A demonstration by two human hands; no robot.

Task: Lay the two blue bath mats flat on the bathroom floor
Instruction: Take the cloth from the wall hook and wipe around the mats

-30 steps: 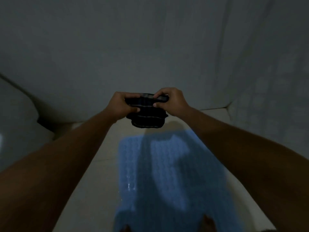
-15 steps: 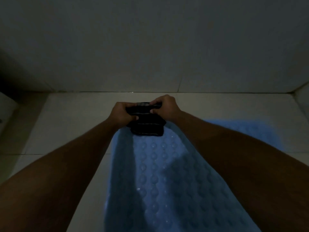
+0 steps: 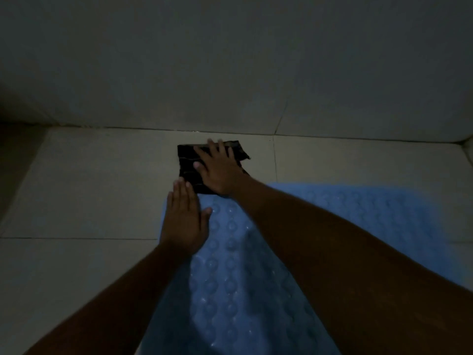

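A light blue bath mat (image 3: 256, 265) with raised bubbles lies flat on the pale tiled floor, running from the lower middle up to the right. Just beyond its far edge a dark folded cloth (image 3: 188, 162) with thin pale stripes lies on the tiles. My right hand (image 3: 220, 170) rests flat on that cloth, fingers spread. Flat on the near-left corner of the mat is my left hand (image 3: 185, 219), its fingertips reaching the cloth's near edge. Only one blue mat can be made out in this dim view.
The wall (image 3: 230, 60) meets the floor (image 3: 76, 188) just beyond the cloth. A corner shows at the far right (image 3: 464, 142). Bare tiles stretch to the left of the mat. The room is dark.
Both hands held the folded dark cloth in the air before. Now it lies on the floor by the wall, with my right hand flat on it and my left hand on the mat.
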